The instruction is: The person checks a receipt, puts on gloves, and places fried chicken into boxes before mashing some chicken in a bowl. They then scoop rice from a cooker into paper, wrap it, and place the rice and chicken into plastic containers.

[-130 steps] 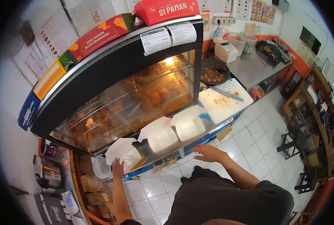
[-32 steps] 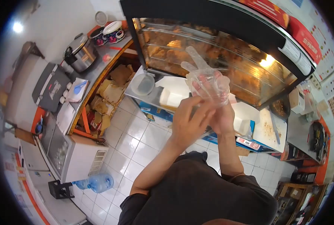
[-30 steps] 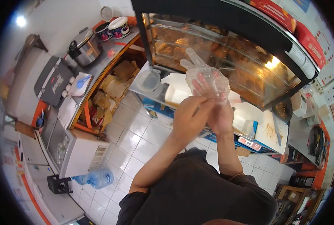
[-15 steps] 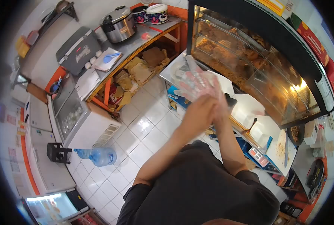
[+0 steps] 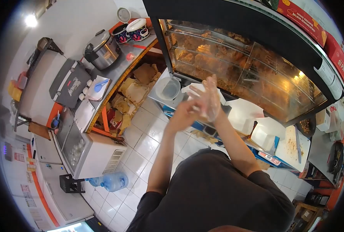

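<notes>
My right hand (image 5: 209,98) is raised with its fingers spread, in front of the glass display cabinet (image 5: 237,65). A thin clear plastic glove (image 5: 214,110) covers it and hangs loosely about the palm and wrist. Bare and bent at the fingers, my left hand (image 5: 185,114) pinches the glove beside the right palm. Its fingertips are slightly blurred. Just beyond the hands, white open boxes (image 5: 243,116) stand on the counter below the cabinet, and a round clear tub (image 5: 168,89) is at its left end.
Fried food fills the cabinet's shelves. A knife (image 5: 298,145) lies on a white board (image 5: 287,149) at the right. Along the left wall are a rice cooker (image 5: 104,50), a dark cooler box (image 5: 69,83) and a chest freezer (image 5: 98,154). Water bottles (image 5: 114,181) lie on the tiled floor.
The view has shifted. My gloved right hand has turned upward and its fingers have spread. My left hand has moved from the right wrist to beside the palm. The round tub has come into clear view.
</notes>
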The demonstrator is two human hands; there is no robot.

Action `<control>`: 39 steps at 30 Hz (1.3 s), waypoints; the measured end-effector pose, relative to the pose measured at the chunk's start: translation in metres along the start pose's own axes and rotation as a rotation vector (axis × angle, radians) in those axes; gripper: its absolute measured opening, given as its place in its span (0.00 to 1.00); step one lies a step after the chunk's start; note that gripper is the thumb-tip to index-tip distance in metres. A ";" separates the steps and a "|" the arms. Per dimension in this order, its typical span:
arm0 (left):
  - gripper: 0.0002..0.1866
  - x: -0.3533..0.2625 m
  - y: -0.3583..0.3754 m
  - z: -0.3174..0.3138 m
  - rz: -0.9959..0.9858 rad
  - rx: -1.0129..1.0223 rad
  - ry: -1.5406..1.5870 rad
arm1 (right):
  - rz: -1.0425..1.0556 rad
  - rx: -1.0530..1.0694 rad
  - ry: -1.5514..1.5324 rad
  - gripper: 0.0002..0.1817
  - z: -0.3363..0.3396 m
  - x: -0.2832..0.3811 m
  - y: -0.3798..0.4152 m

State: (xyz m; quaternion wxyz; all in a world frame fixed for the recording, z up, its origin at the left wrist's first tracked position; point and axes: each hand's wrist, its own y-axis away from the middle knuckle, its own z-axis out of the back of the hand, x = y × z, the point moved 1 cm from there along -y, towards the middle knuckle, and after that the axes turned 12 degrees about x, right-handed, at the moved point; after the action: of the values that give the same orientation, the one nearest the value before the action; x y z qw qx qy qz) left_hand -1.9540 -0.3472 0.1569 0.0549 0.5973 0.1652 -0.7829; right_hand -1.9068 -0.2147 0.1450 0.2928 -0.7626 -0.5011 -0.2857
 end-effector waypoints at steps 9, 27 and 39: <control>0.46 0.080 -0.203 0.066 0.041 -0.919 -0.165 | 0.298 -0.002 0.259 0.46 0.086 0.049 0.122; 0.43 0.112 -0.141 -0.066 -0.235 0.017 -0.259 | 0.206 -0.443 0.918 0.18 0.010 0.050 -0.003; 0.31 0.169 0.047 0.018 0.153 0.645 0.232 | -0.201 -1.047 2.262 0.48 0.122 0.065 -0.163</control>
State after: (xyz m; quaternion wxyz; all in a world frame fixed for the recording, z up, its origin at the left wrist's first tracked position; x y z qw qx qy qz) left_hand -2.0051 -0.3785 -0.0094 -0.0973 0.6795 -0.1308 -0.7153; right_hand -2.0192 -0.0333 0.1368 0.1976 -0.0730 0.1488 -0.9662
